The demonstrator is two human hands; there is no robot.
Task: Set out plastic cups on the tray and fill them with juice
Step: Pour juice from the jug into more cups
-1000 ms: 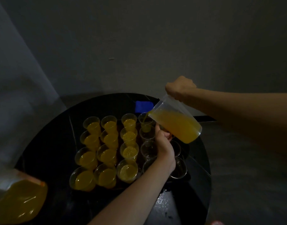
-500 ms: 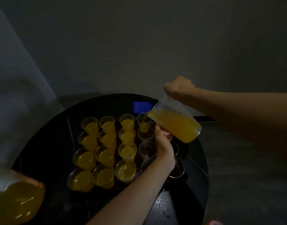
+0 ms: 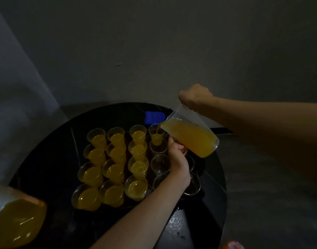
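Jug (image 3: 193, 135), tilted, pouring into back-row cup (image 3: 156, 136); right grip (image 3: 195, 95) clenched on its top edge; left grip (image 3: 178, 159) curled beneath, hold unclear

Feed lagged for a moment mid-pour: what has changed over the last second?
The juice in the far cup of the fourth column has risen as the right hand keeps the pitcher tipped over it. Nothing was taken hold of or let go. The left hand stays curled by the pitcher's lower side; what it grips is unclear. The twelve filled cups and the empty cups stay put.
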